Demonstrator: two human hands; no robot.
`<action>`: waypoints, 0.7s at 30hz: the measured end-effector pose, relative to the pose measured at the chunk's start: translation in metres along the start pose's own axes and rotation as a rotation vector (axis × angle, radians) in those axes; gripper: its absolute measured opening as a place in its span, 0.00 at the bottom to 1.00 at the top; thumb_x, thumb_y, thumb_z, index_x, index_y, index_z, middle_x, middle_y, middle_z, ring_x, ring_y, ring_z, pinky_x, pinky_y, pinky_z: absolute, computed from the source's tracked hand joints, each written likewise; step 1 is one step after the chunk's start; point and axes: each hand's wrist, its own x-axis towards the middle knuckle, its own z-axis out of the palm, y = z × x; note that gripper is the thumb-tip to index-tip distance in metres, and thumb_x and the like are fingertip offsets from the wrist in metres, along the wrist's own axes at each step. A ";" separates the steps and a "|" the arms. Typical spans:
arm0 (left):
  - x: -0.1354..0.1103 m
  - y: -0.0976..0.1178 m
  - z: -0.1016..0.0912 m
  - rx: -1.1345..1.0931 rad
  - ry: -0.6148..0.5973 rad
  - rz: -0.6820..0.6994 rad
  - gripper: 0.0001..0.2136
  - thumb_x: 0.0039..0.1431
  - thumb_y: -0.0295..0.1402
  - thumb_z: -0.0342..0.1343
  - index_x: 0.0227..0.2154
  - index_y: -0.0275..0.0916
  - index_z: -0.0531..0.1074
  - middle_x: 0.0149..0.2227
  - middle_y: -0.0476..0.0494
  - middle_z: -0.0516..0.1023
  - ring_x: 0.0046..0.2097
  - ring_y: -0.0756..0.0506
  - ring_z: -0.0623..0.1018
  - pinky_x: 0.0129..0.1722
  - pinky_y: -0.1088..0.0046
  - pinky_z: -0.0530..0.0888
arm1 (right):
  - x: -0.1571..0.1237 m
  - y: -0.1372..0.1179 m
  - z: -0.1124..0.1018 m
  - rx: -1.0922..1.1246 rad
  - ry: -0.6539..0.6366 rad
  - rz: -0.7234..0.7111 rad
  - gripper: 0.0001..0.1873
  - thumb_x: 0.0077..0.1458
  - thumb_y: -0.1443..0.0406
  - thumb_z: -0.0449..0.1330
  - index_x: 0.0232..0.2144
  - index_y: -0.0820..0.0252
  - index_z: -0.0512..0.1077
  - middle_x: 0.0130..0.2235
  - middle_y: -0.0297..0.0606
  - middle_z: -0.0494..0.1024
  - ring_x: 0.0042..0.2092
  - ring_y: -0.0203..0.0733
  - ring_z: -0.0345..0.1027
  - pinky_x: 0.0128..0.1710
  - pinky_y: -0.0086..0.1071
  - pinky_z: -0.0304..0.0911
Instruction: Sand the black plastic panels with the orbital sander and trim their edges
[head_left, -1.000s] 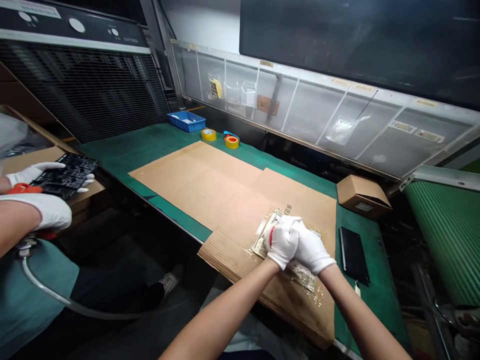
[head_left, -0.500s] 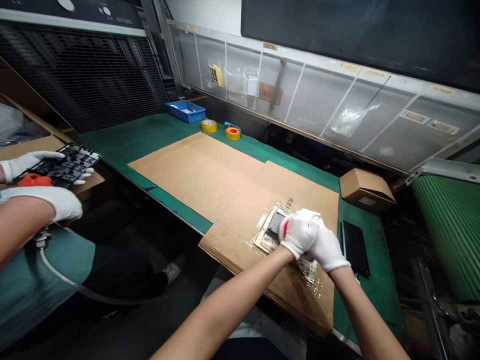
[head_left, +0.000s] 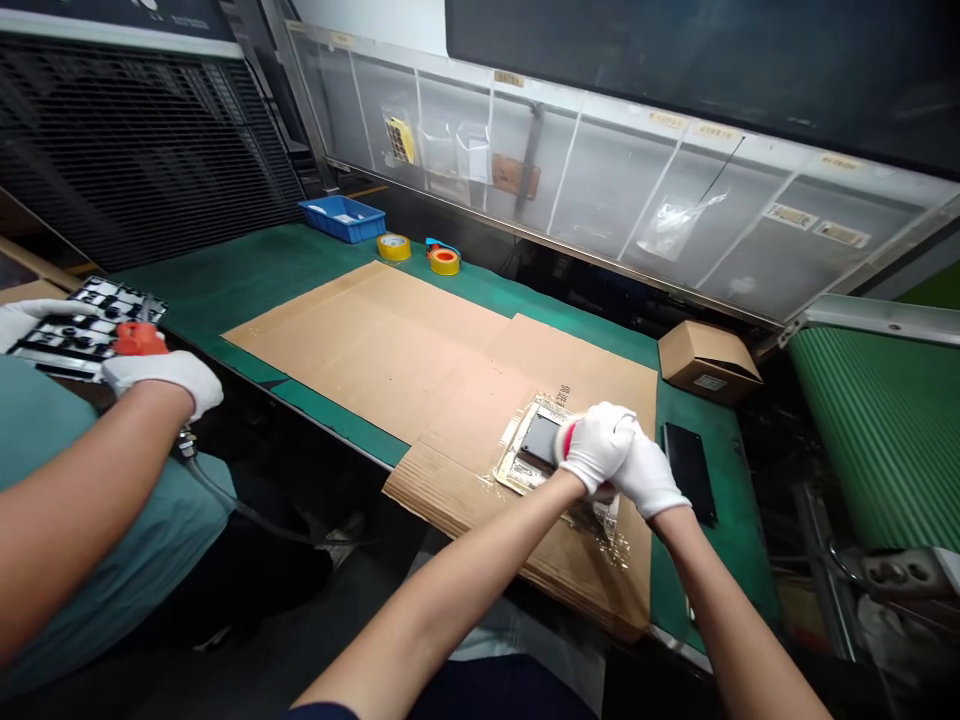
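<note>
Both my hands wear white gloves and sit close together over a clear plastic bag [head_left: 525,470] lying on brown cardboard [head_left: 420,370]. My left hand [head_left: 596,447] is closed, with something red showing at its edge, and presses on the bag. My right hand [head_left: 646,477] is curled against it, gripping the bag's right end. A dark flat part [head_left: 540,438] shows inside the bag, just left of my hands.
A black flat panel [head_left: 688,482] lies on the green mat right of my hands; a small cardboard box [head_left: 709,360] stands beyond it. Two tape rolls [head_left: 420,252] and a blue tray [head_left: 342,217] are far left. A co-worker's gloved hand [head_left: 161,375] holds an orange tool over a black part [head_left: 75,325].
My hands slid right along the bag, uncovering the dark part inside it. The co-worker's hand with the orange tool moved over the black part.
</note>
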 end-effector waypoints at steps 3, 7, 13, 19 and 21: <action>0.016 0.002 0.014 0.008 -0.050 0.000 0.11 0.65 0.26 0.51 0.37 0.34 0.80 0.42 0.38 0.83 0.47 0.40 0.81 0.57 0.61 0.75 | 0.007 0.012 -0.004 0.031 0.034 0.029 0.29 0.58 0.60 0.61 0.58 0.67 0.66 0.46 0.52 0.80 0.44 0.50 0.78 0.40 0.33 0.64; -0.022 0.013 0.013 -0.029 -0.035 0.012 0.11 0.65 0.27 0.51 0.38 0.36 0.80 0.41 0.41 0.83 0.45 0.42 0.81 0.54 0.64 0.76 | -0.028 0.025 0.019 0.067 0.011 0.012 0.31 0.54 0.65 0.63 0.58 0.70 0.65 0.43 0.52 0.81 0.40 0.50 0.78 0.37 0.33 0.64; -0.021 0.013 0.028 -0.028 -0.049 0.013 0.10 0.65 0.28 0.51 0.38 0.38 0.79 0.42 0.42 0.83 0.46 0.42 0.80 0.55 0.63 0.75 | -0.026 0.037 0.018 0.092 0.003 0.022 0.29 0.55 0.65 0.63 0.58 0.69 0.67 0.40 0.50 0.81 0.39 0.49 0.78 0.37 0.32 0.63; 0.022 0.013 0.044 0.024 -0.149 -0.037 0.11 0.66 0.26 0.50 0.32 0.38 0.78 0.39 0.39 0.83 0.45 0.40 0.81 0.55 0.61 0.76 | 0.006 0.042 -0.006 0.081 -0.005 0.083 0.26 0.57 0.61 0.63 0.56 0.65 0.69 0.45 0.51 0.81 0.45 0.51 0.77 0.41 0.32 0.65; 0.000 0.018 0.036 0.004 -0.122 -0.038 0.11 0.65 0.25 0.50 0.34 0.38 0.78 0.40 0.40 0.83 0.45 0.41 0.81 0.54 0.63 0.76 | -0.012 0.040 0.004 0.112 -0.033 0.058 0.28 0.55 0.63 0.63 0.57 0.67 0.68 0.42 0.50 0.82 0.42 0.50 0.78 0.39 0.33 0.65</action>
